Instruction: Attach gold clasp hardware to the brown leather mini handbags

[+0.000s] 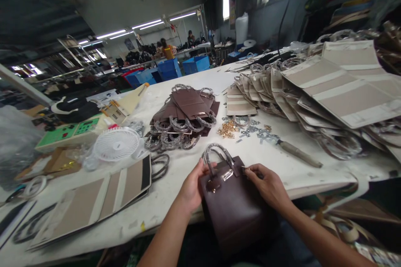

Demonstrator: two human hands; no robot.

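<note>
A dark brown handbag (239, 206) stands upright at the table's front edge, its handles wrapped in clear plastic. On its front sits a shiny metal clasp plate (227, 175). My left hand (196, 183) grips the bag's upper left side, fingers behind it and partly hidden. At the upper right corner, the thumb and fingers of my right hand (266, 183) are pinched together on a small metal piece (244, 167), too small to name surely. Beyond the bag lie a heap of gold-coloured metal fittings (228, 129) and scattered flat grey metal plates (266, 135).
Stacked brown bag panels (191, 106) lie at the table's middle. Beige panels with handles (351, 87) pile up on the right. A tool with a thick handle (299, 153) lies right of the plates. Left are a white fan (116, 144) and more panels (103, 194). People work far behind.
</note>
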